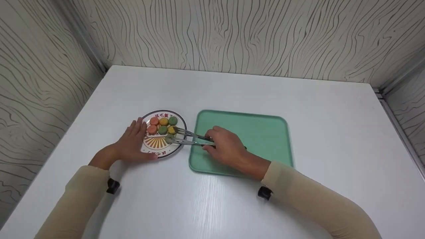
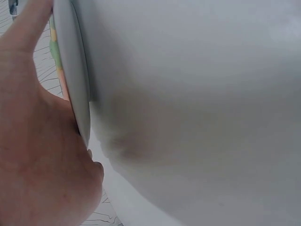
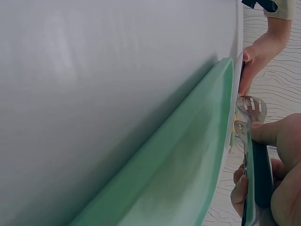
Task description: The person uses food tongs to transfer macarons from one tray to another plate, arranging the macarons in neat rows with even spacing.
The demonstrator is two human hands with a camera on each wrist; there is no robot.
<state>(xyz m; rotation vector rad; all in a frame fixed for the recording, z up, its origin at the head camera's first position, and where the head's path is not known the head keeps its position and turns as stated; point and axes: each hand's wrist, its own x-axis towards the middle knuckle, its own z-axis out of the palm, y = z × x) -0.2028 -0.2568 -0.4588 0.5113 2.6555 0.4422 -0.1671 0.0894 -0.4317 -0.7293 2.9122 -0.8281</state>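
Observation:
A white plate point(image 1: 171, 151) with red lettering and a dark rim holds several small round macarons in pink point(image 1: 154, 120), yellow point(image 1: 163, 121) and green point(image 1: 173, 120). My left hand point(image 1: 131, 144) rests against the plate's left rim, fingers and thumb spread along it; the left wrist view shows the plate edge point(image 2: 77, 70) beside that hand. Over the green tray, my right hand point(image 1: 229, 146) grips metal tongs point(image 1: 191, 133) with dark handles. Their slotted tips are apart, one at a yellow macaron, the other at the lowest green one. Whether they pinch either is unclear.
A green rectangular tray point(image 1: 265, 132) lies just right of the plate, partly under my right hand and forearm. The white table point(image 1: 199, 205) extends around both. Wood-grain patterned panels point(image 1: 232, 39) stand behind and to the left.

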